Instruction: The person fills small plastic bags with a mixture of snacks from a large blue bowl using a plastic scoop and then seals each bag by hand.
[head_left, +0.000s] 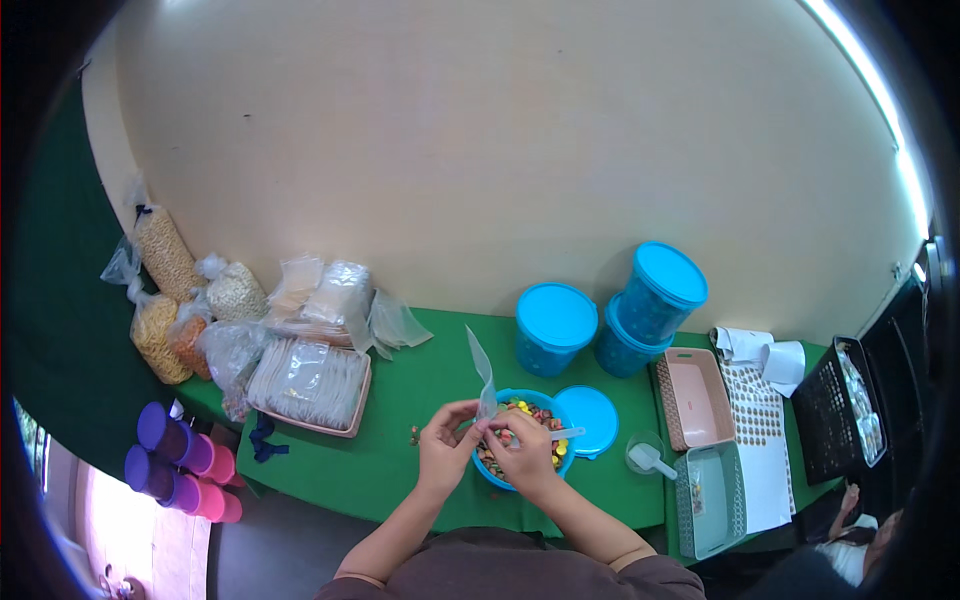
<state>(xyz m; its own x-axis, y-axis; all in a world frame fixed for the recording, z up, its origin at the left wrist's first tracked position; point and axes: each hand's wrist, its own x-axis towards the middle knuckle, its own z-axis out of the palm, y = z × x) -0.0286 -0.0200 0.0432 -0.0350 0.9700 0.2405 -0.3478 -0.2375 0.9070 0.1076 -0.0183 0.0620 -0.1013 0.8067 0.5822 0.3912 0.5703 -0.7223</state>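
My left hand (448, 448) and my right hand (515, 450) are together over a blue bowl (563, 455) of small multicoloured pieces (534, 410), their fingers pinching the lower part of an upright clear plastic bag (482, 360). A white spoon handle (568, 433) sticks out past my right hand over the bowl; whether that hand touches it I cannot tell. A blue lid (590, 420) lies just right of the bowl. A few loose pieces (414, 435) are on the green cloth (365, 475) to the left.
Filled bags (160, 340) and stacked clear bags (310, 385) stand left. Blue tubs (556, 325), trays (700, 395), a scoop (645, 456), paper sheets (760, 490) and a black crate (815, 420) are right. Coloured containers (210, 500) sit lower left. Another person (860, 545) is at lower right.
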